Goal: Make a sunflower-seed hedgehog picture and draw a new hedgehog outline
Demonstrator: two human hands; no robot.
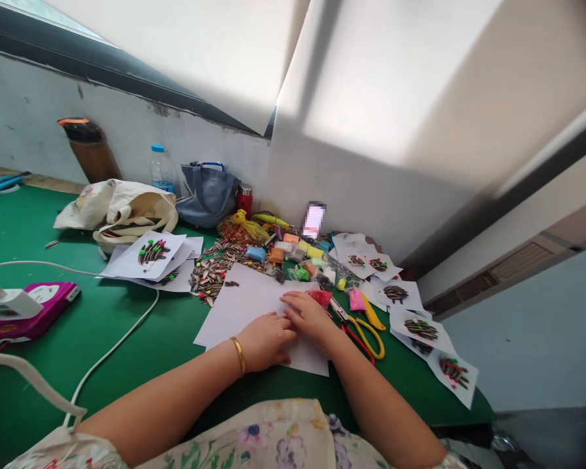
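A stack of white paper [244,303] lies in front of me on the green table. My left hand [266,342], with a gold bangle at its wrist, rests on the paper, fingers slightly bent and thumb apart. Close beside it my right hand [308,316] lies across the paper's right part, fingers stretched to the left. I see nothing held in either hand. Dark striped sunflower seeds [232,283] lie on the sheet's upper left. A seed pile [212,270] spreads behind it. Right of my right hand are scissors [366,332] with yellow and red handles and a yellow-handled cutter [372,314].
Small packets of coloured clay [293,254] crowd the back. Sheets with seed pictures lie left [151,254] and right [422,329]. A phone [314,219] leans on the wall. Bags [208,192], a water bottle [161,169], a magenta power strip [34,309] and a white cable [117,348] are leftward.
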